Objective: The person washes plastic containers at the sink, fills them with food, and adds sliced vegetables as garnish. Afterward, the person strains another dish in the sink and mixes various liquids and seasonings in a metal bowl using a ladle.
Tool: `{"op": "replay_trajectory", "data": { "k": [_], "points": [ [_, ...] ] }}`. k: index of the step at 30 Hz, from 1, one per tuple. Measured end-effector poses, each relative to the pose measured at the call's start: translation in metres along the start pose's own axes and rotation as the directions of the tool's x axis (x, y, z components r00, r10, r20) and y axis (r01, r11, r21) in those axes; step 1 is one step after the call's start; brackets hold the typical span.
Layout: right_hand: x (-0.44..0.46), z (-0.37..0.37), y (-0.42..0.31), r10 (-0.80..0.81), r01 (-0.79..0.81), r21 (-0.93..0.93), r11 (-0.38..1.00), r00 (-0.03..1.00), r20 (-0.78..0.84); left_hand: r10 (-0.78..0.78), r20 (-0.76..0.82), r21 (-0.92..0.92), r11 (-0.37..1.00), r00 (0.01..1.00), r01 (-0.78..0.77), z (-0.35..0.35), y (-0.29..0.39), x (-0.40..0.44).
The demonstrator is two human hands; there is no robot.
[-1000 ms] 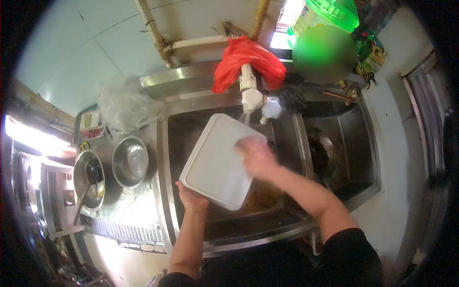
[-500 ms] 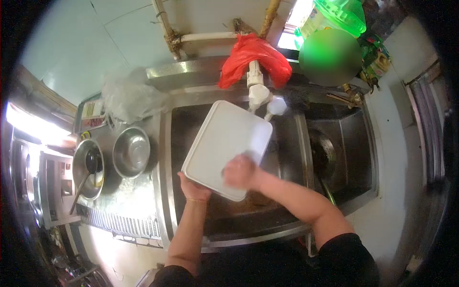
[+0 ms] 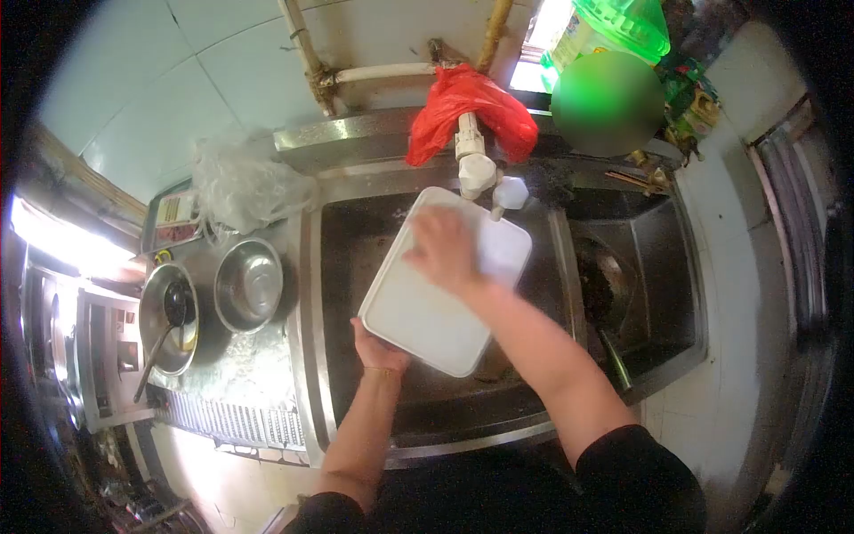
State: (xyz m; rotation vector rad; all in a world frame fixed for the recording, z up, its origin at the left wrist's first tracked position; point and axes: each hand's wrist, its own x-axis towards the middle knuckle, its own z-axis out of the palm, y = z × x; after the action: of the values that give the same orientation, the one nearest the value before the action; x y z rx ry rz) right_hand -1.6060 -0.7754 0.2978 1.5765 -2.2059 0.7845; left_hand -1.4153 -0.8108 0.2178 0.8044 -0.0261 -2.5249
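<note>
A white rectangular plastic lid (image 3: 427,311) with a raised rim is tilted over the left sink basin, below the faucet (image 3: 476,169). My left hand (image 3: 381,350) grips its lower left edge; the fingers underneath are hidden. Flat against the upper part of the lid lies my right hand (image 3: 442,245), its thumb apart and its fingers somewhat blurred by motion. I can make out nothing under that palm.
Two metal bowls (image 3: 249,287) stand on the left counter, one with a ladle (image 3: 158,351) in it. A clear plastic bag (image 3: 245,187) lies behind them. The right basin holds a wok (image 3: 605,285). A red bag (image 3: 467,93) covers the pipe above the faucet.
My right hand has slid up the lid from its lower right part towards the top. The lid and my left hand have shifted slightly to the right.
</note>
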Motion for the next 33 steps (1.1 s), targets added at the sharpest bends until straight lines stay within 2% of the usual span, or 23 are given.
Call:
{"op": "replay_trajectory", "data": {
  "k": [1, 3, 5, 6, 7, 8, 9, 10, 12, 14, 15, 17, 19, 20, 22, 25, 27, 28, 31, 33],
  "points": [
    [-0.013, -0.002, -0.017, -0.079, 0.07, 0.068, 0.995, 0.987, 0.14, 0.012, 0.023, 0.001, 1.0, 1.0, -0.012, -0.002, -0.001, 0.009],
    [-0.047, 0.003, -0.049, -0.299, 0.282, 0.135, 0.95, 0.946, 0.126, 0.038, 0.073, 0.007, 0.999, 0.997, -0.038, -0.013, 0.003, 0.023],
    [-0.077, 0.003, -0.039, -0.368, 0.337, 0.158, 0.928, 0.896, 0.247, 0.061, 0.131, 0.018, 0.998, 0.99, -0.064, -0.014, 0.014, 0.03],
    [-0.092, -0.001, -0.028, -0.401, 0.363, 0.175, 0.915, 0.863, 0.308, 0.09, 0.107, 0.041, 0.995, 0.99, -0.095, -0.009, 0.018, 0.028],
    [-0.101, -0.014, -0.016, -0.106, 0.015, 0.281, 0.96, 0.945, 0.311, 0.083, 0.098, 0.045, 0.995, 0.992, -0.088, -0.009, 0.023, 0.029],
    [-0.111, -0.03, -0.001, 0.197, -0.328, 0.374, 0.868, 0.917, 0.347, 0.079, 0.086, 0.05, 0.995, 0.993, -0.083, -0.011, 0.03, 0.029],
    [-0.121, -0.047, 0.018, 0.083, -0.126, 0.164, 0.978, 0.965, 0.25, 0.073, 0.074, 0.057, 0.995, 0.995, -0.077, -0.012, 0.035, 0.029],
    [-0.133, -0.063, 0.034, -0.056, 0.071, -0.076, 0.995, 0.982, 0.181, 0.077, 0.031, 0.082, 0.993, 0.997, -0.079, -0.008, 0.038, 0.029],
    [-0.163, -0.092, 0.036, 0.186, -0.18, -0.077, 0.981, 0.979, 0.086, 0.039, 0.075, 0.039, 0.998, 0.996, -0.042, -0.016, 0.04, 0.044],
    [-0.217, -0.117, 0.043, 0.432, -0.417, -0.114, 0.902, 0.879, 0.204, 0.012, 0.097, 0.027, 1.0, 0.995, -0.015, -0.023, 0.039, 0.061],
    [-0.244, -0.131, 0.038, 0.525, -0.498, -0.172, 0.85, 0.83, 0.188, 0.004, 0.098, 0.038, 0.999, 0.995, -0.008, -0.023, 0.037, 0.069],
    [-0.28, -0.153, 0.022, 0.695, -0.643, -0.288, 0.71, 0.705, 0.141, 0.012, 0.055, 0.079, 0.997, 0.998, -0.017, -0.01, 0.035, 0.079],
    [-0.305, -0.175, -0.001, 0.849, -0.767, -0.392, 0.508, 0.524, 0.075, 0.034, -0.044, 0.159, 0.987, 0.998, -0.027, 0.026, 0.041, 0.06],
    [-0.318, -0.179, -0.004, 0.88, -0.8, -0.395, 0.452, 0.473, 0.047, 0.096, -0.114, 0.265, 0.962, 0.989, -0.063, 0.043, 0.045, 0.049],
    [-0.337, -0.177, -0.005, 0.926, -0.857, -0.382, 0.346, 0.377, -0.007, 0.134, -0.101, 0.277, 0.956, 0.986, -0.101, 0.048, 0.056, 0.044],
    [-0.344, -0.167, -0.009, 0.923, -0.895, -0.32, 0.312, 0.365, -0.121, 0.198, -0.02, 0.317, 0.931, 0.98, -0.182, 0.046, 0.072, 0.031],
    [-0.345, -0.169, -0.017, 0.907, -0.881, -0.323, 0.346, 0.402, -0.124, 0.232, 0.064, 0.322, 0.916, 0.971, -0.24, 0.045, 0.079, 0.019],
    [-0.345, -0.171, -0.019, 0.897, -0.871, -0.328, 0.366, 0.425, -0.126, 0.248, 0.037, 0.368, 0.897, 0.968, -0.244, 0.042, 0.084, 0.013],
    [-0.368, -0.177, -0.037, 0.809, -0.704, -0.496, 0.508, 0.588, -0.006, 0.296, 0.016, 0.373, 0.884, 0.955, -0.28, 0.034, 0.089, -0.006],
    [-0.374, -0.18, -0.056, 0.8, -0.629, -0.628, 0.458, 0.6, -0.018, 0.307, -0.016, 0.386, 0.88, 0.952, -0.277, 0.022, 0.095, -0.018]
  ]
}}
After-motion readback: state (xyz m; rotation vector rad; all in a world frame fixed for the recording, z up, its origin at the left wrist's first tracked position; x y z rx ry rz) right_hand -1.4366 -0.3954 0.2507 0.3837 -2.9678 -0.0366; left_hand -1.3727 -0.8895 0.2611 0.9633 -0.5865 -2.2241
